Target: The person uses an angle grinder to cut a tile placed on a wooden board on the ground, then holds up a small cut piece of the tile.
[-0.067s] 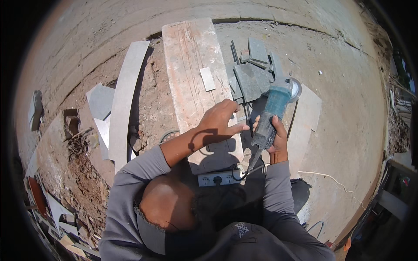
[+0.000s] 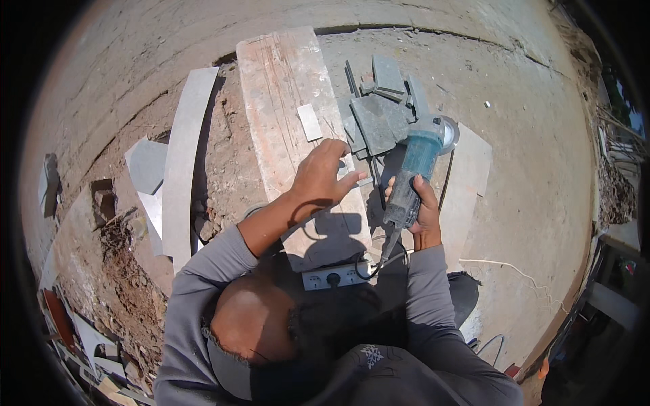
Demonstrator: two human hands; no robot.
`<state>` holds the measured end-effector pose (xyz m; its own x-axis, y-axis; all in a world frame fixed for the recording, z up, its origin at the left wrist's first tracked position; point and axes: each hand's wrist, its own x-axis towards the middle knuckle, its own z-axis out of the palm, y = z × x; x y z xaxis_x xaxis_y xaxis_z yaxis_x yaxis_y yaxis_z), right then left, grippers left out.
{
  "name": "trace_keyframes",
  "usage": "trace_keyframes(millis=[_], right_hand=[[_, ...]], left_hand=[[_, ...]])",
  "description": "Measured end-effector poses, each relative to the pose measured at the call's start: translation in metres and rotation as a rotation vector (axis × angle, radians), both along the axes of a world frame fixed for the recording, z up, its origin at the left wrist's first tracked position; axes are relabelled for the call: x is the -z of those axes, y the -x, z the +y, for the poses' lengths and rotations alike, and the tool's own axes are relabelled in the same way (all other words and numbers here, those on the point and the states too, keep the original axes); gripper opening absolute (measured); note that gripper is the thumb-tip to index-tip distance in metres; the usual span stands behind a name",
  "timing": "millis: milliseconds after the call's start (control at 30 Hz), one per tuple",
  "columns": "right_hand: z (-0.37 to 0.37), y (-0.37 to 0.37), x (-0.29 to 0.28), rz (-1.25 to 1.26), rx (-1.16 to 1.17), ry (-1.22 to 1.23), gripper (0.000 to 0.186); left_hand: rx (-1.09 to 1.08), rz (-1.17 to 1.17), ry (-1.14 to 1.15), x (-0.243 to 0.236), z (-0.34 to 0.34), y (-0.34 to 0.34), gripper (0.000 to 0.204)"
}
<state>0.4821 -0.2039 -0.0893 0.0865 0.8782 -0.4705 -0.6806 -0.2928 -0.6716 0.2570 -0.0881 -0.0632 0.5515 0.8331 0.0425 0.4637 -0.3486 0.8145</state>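
Observation:
My right hand [image 2: 425, 210] is wrapped round the body of a teal and dark grey angle grinder [image 2: 421, 157]. The grinder's pale disc [image 2: 449, 134] is at the far end, pointing right, clear of the slab. Over the right edge of a long stone slab [image 2: 281, 88] my left hand [image 2: 321, 174] is held with thumb and fingers apart, holding nothing. Close to its thumb lies a small pale strip [image 2: 364, 182]; whether they touch is unclear. Farther up the slab lies a small white tile piece [image 2: 309, 122].
Grey tile offcuts [image 2: 382, 122] are piled right of the slab. A power strip [image 2: 335, 277] with a black plug sits at its near end. Long pale tile strips [image 2: 179, 169] lie to the left, beside broken ground [image 2: 128, 264]. A pale tile [image 2: 472, 162] lies beyond the grinder.
The whole view has shifted slightly left. My left hand has moved a little farther away along the slab, its thumb nearer the small pale strip. The grinder stays in my right hand.

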Motion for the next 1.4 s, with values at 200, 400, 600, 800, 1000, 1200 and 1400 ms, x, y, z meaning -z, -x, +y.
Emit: trace_keyframes(millis=[200, 400, 600, 800, 1000, 1200, 1400], right_hand=[[-0.01, -0.013, -0.004, -0.285, 0.039, 0.169, 0.042], [-0.021, -0.027, -0.006, -0.55, 0.094, 0.333, 0.039], [-0.023, -0.027, 0.004, -0.756, 0.105, 0.429, 0.037], [-0.032, -0.029, 0.03, -0.922, 0.103, 0.531, 0.042], [-0.038, -0.031, 0.05, -1.162, 0.07, 0.678, 0.052], [-0.048, -0.039, 0.073, -1.388, 0.03, 0.775, 0.066], [-0.046, -0.031, 0.062, -1.451, -0.032, 0.883, 0.081]], left_hand=[[-0.29, 0.44, -0.148, 0.021, 0.074, -0.005, 0.075], [-0.382, 0.447, -0.107, 0.031, 0.08, -0.011, 0.079], [-0.394, 0.319, -0.072, 0.039, 0.085, 0.014, 0.08], [-0.451, -0.196, 0.359, 0.025, 0.081, 0.03, 0.092], [-0.365, -0.797, 0.936, -0.001, 0.071, 0.049, 0.089], [-0.186, -0.926, 1.058, -0.011, 0.062, 0.051, 0.074], [-0.033, -1.006, 1.1, -0.012, 0.06, 0.055, 0.061]])
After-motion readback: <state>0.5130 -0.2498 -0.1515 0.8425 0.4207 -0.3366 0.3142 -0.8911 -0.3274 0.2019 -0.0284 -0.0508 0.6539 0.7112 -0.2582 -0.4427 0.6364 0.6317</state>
